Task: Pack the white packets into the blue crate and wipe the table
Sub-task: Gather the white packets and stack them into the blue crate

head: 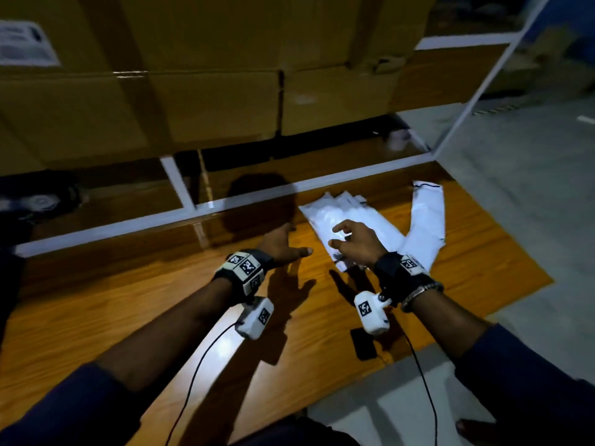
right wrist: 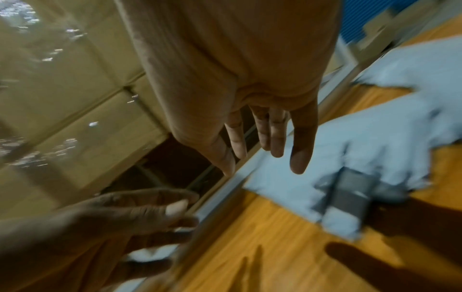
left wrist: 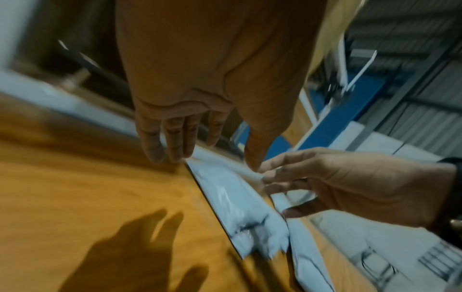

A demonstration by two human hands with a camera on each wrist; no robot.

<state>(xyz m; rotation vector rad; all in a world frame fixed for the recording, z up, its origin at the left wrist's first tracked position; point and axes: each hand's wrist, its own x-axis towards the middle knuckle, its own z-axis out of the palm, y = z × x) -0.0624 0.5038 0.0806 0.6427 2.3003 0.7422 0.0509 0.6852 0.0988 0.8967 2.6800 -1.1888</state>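
Note:
A loose pile of white packets [head: 351, 217] lies on the wooden table [head: 128, 317] at the far right, with one more white packet [head: 428, 217] beside it. My right hand [head: 336, 235] hovers over the near end of the pile, fingers spread and loosely bent, holding nothing. My left hand [head: 297, 238] is just left of the pile with straight fingers and holds nothing. The left wrist view shows the left hand [left wrist: 212, 156] above the packets' [left wrist: 232, 197] far edge and the right hand [left wrist: 325, 183] opposite. The right wrist view shows the right hand [right wrist: 252, 158] over the packets [right wrist: 337, 148]. No blue crate is in view.
Large cardboard boxes [head: 193, 91] are stacked behind the table. A white metal frame rail [head: 257, 197] runs along the table's far edge. The table ends close to the right of the packets, with grey floor [head: 521, 194] beyond.

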